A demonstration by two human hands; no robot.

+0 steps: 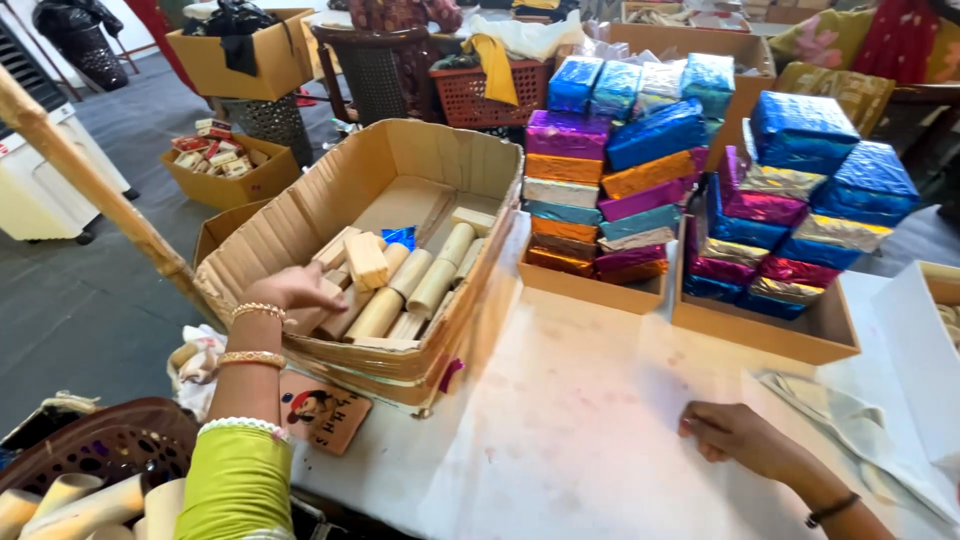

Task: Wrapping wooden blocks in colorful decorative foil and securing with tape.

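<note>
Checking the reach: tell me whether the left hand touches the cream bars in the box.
Touching: the head view shows the left hand resting on the cream bars.

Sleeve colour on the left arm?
Lime green sleeve with a white beaded cuff, clearest in the head view.

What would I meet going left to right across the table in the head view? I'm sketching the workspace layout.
Woven basket → left hand → cardboard box of pale wrapped blocks → tray of foil-wrapped packets → second tray of foil-wrapped packets → white box.
</note>
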